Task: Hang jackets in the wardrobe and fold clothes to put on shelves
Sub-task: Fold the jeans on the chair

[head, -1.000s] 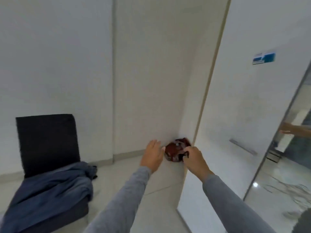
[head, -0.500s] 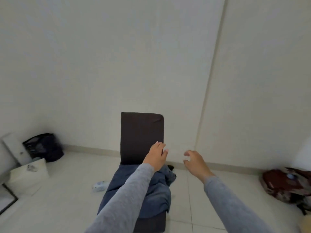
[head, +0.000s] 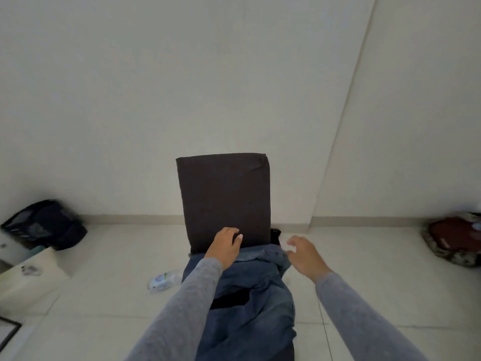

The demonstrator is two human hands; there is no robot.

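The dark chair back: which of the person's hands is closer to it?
Left. The left hand is in front of the lower edge of the chair back, above the blue denim clothes; the right hand is off to its right side, beyond the seat.

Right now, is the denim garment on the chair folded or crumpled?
Crumpled: the denim garment lies bunched, unevenly creased, across the chair.

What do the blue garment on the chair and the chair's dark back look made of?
The blue garment looks like denim: faded matte blue, visible seams, heavy folds. The chair back seems dark matte woven fabric over padding: rounded corners, a small crease. Fibre unclear.
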